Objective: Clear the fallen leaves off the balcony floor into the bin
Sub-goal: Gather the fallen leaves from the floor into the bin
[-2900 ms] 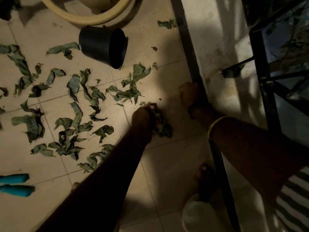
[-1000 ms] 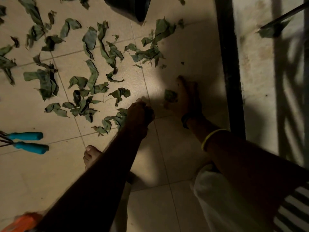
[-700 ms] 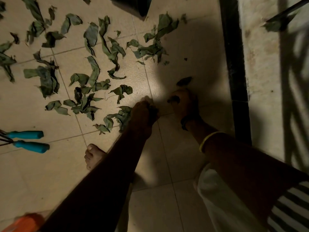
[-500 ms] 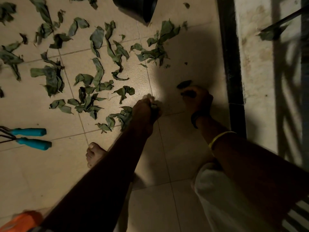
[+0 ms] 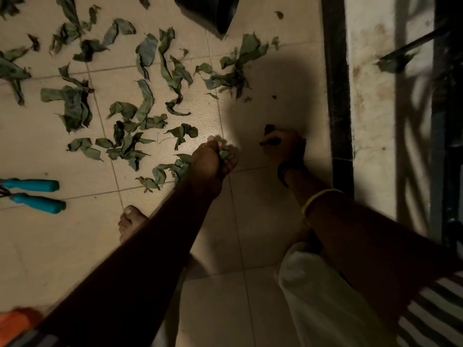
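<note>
Several green fallen leaves (image 5: 147, 101) lie scattered over the beige tiled floor (image 5: 250, 221), mostly left of centre. My left hand (image 5: 213, 159) is down at the floor with its fingers curled round a bunch of leaves. My right hand (image 5: 284, 146) is in shadow near the dark door track and pinches a dark leaf piece (image 5: 269, 128). The black bin (image 5: 213, 11) lies on its side at the top edge, its mouth facing right.
Blue-handled shears (image 5: 35, 194) lie on the floor at the left. A black track (image 5: 338, 96) runs along the right, with a pale ledge and dark railing beyond; one leaf (image 5: 393, 62) sits on the ledge. My bare foot (image 5: 130, 221) stands below the leaves.
The view has shifted down the floor, so the bin is now at the top edge. My right hand has picked a dark leaf off the shadowed tile. My left hand keeps its bunch.
</note>
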A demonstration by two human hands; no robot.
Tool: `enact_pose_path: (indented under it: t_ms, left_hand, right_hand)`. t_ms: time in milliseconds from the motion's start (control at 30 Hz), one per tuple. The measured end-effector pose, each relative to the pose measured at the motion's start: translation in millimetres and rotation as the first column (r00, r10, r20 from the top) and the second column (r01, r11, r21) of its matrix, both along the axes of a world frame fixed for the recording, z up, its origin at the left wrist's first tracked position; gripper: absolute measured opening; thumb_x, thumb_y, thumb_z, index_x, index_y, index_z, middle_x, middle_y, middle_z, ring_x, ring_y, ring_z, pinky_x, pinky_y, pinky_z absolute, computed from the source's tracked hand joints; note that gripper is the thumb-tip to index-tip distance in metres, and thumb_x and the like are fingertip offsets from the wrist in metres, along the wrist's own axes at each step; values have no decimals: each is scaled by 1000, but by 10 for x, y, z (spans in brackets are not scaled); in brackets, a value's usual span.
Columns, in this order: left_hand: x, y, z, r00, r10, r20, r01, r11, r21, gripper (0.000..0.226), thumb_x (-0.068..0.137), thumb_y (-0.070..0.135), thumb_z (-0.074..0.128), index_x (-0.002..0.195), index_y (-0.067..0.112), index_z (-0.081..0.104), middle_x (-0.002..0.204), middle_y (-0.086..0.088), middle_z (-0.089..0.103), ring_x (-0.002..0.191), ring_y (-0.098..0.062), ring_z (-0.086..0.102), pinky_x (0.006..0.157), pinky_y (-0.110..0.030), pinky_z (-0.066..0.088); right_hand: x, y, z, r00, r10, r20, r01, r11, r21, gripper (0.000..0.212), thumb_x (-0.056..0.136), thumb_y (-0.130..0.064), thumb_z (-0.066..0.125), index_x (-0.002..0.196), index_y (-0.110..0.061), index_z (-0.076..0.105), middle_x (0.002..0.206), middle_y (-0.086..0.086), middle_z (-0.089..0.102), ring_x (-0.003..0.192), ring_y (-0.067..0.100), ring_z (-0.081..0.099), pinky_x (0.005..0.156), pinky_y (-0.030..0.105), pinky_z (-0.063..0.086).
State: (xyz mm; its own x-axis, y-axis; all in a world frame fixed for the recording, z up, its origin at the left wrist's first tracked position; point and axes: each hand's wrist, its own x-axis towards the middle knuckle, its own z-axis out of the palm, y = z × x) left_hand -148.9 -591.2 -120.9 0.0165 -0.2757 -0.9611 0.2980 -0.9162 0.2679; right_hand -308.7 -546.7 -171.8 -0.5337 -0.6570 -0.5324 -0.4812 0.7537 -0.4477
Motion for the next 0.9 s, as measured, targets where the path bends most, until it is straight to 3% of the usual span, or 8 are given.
enact_pose_path:
  t_ms: [67,133,300,400,500,633,733,900]
  left_hand:
    - [34,-11,193,1000,17,10,-17,1000,4,21,105,28,44,109,12,58,99,-7,64,73,-14,63,53,-26,56]
    - [52,-32,457,999,47,8,-47,999,13,24,105,29,45,116,12,58,88,-5,62,66,-13,62,54,-26,55]
    - [126,-195,1492,989,145,-14,-145,989,-12,22,104,25,47,93,11,60,78,-6,56,68,-18,58,58,-29,57]
    - [275,-292,2215,984,162,-70,-168,982,-82,27,104,26,45,83,14,56,74,-4,55,61,-15,58,51,-22,52]
    - [504,-361,2947,974,200,-110,-215,964,-153,25,104,24,44,86,13,58,75,-4,58,57,-14,57,47,-20,48]
    - [848,-334,3999,943,296,-152,-328,907,-266,20,103,21,45,90,11,57,80,-6,59,70,-19,57,58,-28,51]
    - [1117,-181,4799,902,391,-182,-431,838,-334,19,102,19,46,88,12,57,80,-7,60,68,-18,59,60,-28,50]
    - [1615,253,5810,787,584,-197,-611,696,-377,16,103,20,47,98,11,60,94,-10,66,78,-20,64,51,-22,53]
  right_hand:
    - [106,60,335,984,-139,111,143,989,-27,11,81,-10,77,89,-17,78,93,5,75,95,22,68,87,39,58]
    - [268,91,788,947,-258,190,271,961,-51,16,81,-9,76,84,-25,74,89,-1,74,92,17,69,84,31,59]
    - [740,-86,2138,838,-356,415,454,875,-167,24,79,4,75,89,-18,71,88,-7,69,84,5,64,64,9,52]
    - [1007,-252,2912,798,-350,490,495,845,-202,26,78,8,75,97,-8,69,89,-6,67,83,4,63,61,9,50]
    - [1271,-399,3657,736,-339,586,534,823,-193,46,76,11,75,117,-2,57,92,-4,64,80,7,64,58,14,53]
    - [1584,-510,4605,722,-223,655,448,872,-196,55,77,4,79,125,-14,60,96,-9,66,88,10,68,67,26,59]
    - [1834,-492,5312,776,-26,631,272,916,-297,28,76,-5,82,94,-25,72,92,0,73,88,23,71,71,35,60]
    - [2303,-222,6278,645,112,756,174,941,-289,21,82,8,70,94,-11,70,90,8,74,84,23,72,73,36,61]
